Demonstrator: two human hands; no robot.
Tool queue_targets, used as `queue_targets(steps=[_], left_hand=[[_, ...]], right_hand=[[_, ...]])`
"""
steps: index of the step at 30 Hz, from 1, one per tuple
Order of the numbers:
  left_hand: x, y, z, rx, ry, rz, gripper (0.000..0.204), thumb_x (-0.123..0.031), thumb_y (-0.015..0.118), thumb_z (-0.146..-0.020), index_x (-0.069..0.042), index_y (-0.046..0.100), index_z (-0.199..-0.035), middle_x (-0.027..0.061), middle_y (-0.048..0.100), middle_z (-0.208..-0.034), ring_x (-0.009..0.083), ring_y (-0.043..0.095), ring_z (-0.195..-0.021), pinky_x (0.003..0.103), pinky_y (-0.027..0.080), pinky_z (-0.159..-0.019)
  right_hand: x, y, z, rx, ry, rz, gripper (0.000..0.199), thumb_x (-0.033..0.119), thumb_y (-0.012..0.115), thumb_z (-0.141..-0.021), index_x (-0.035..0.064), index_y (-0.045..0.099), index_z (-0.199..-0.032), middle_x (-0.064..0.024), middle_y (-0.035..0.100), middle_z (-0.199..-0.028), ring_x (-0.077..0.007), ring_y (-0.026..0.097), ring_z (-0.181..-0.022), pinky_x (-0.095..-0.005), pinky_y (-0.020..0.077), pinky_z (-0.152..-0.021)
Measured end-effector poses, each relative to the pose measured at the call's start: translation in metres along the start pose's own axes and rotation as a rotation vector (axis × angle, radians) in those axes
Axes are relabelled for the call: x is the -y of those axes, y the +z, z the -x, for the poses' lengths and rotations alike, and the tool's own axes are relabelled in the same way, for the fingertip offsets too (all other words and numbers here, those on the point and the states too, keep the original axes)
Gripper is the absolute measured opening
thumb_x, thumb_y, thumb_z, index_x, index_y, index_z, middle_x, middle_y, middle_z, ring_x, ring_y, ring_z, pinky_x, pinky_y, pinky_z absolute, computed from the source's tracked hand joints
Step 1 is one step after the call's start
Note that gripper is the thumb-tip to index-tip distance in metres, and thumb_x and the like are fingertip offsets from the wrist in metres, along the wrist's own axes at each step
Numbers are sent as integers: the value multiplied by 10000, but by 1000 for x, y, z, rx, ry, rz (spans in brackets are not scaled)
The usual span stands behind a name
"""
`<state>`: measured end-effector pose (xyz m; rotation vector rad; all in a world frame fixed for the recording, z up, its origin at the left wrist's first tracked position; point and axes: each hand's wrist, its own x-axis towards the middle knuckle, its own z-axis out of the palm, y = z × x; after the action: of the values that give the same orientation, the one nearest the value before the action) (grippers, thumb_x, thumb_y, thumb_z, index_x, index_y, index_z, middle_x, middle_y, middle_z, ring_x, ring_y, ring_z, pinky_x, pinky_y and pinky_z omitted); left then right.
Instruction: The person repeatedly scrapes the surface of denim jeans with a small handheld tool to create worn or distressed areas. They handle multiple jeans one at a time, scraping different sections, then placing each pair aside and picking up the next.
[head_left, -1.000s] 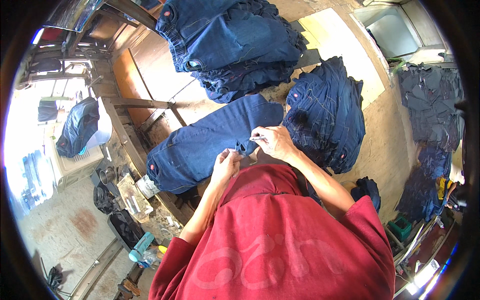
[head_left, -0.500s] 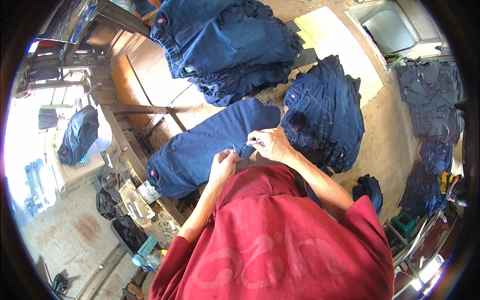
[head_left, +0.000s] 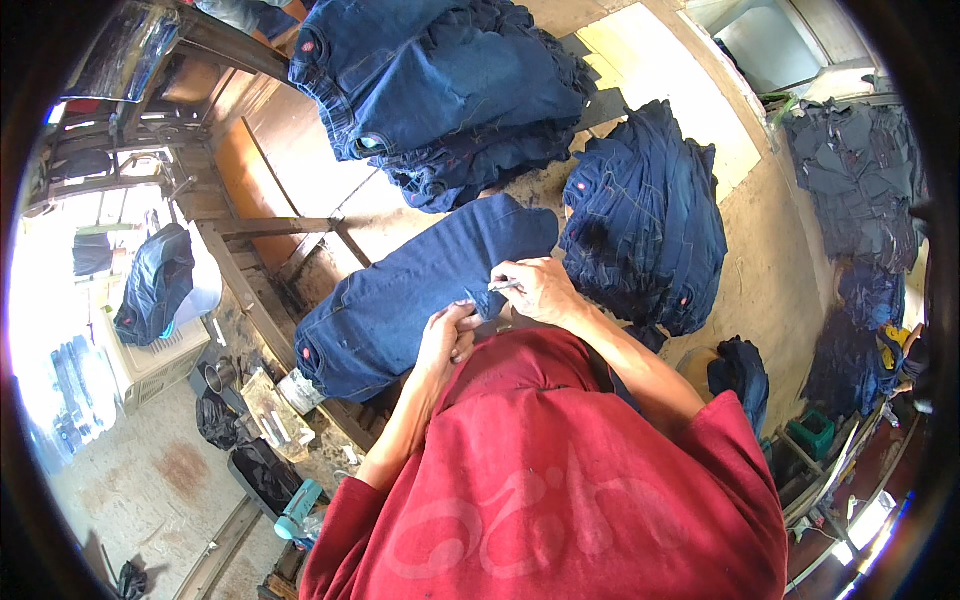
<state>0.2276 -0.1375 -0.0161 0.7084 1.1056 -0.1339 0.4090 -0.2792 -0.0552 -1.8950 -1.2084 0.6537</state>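
Note:
A pair of dark blue jeans point(head_left: 400, 290) lies folded lengthwise in front of me, its waist end toward the lower left. My left hand point(head_left: 447, 335) pinches a small bunched-up edge of this denim point(head_left: 484, 301) at the near side. Just right of it, my right hand point(head_left: 543, 290) is closed on a small, thin metallic tool point(head_left: 505, 285), perhaps thread snips; most of it is hidden in the fingers. The tool's end points left, close to the pinched denim.
A tall pile of jeans point(head_left: 440, 80) stands beyond the work. Another denim stack point(head_left: 645, 225) sits to the right of my right hand. At left runs a wooden frame point(head_left: 245, 280) with a white can point(head_left: 300, 390) beside it. Dark grey garments point(head_left: 860, 180) lie far right.
My left fingers have curled in a little, and the denim edge between the hands sits slightly differently. The right hand keeps its hold on the tool. The whole view has shifted slightly.

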Motion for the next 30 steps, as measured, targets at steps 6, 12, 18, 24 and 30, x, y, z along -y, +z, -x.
queue_targets(steps=[6,12,18,24,30], left_hand=[[4,-8,5,42,-14,5,61,-139,614,-1057,-78,612,-1047,37,670,-837,60,378,-440,273,312,-409],[-4,-6,7,28,-34,-57,129,-166,577,-1087,-44,617,-1072,73,696,-860,66,391,-442,270,305,-403],[-8,2,0,-19,32,-212,127,-194,570,-1098,-74,610,-1107,69,695,-874,65,389,-451,267,300,-405],[-5,-6,5,-17,-12,-207,135,-199,517,-1122,-79,578,-1110,112,723,-908,72,377,-437,273,318,-408],[10,-10,3,-55,-46,-19,130,-180,484,-1133,-85,564,-1173,206,799,-1067,74,383,-452,279,314,-407]], right_hand=[[-1,-1,1,16,-21,20,142,187,776,-943,120,746,-1065,-100,783,-873,-321,771,-814,-439,594,-717],[2,-2,1,-6,-47,-2,158,169,782,-931,108,747,-1072,-105,774,-875,-323,764,-820,-439,591,-719],[1,-9,-3,42,-59,15,146,222,779,-948,147,742,-1068,-106,760,-843,-334,757,-798,-463,593,-718],[3,-11,-7,81,-60,-19,130,163,803,-928,128,748,-1040,-95,737,-809,-309,746,-775,-433,574,-685],[-4,-17,-10,105,-67,-26,125,233,765,-969,144,748,-1056,-108,749,-826,-328,748,-762,-455,583,-690]])
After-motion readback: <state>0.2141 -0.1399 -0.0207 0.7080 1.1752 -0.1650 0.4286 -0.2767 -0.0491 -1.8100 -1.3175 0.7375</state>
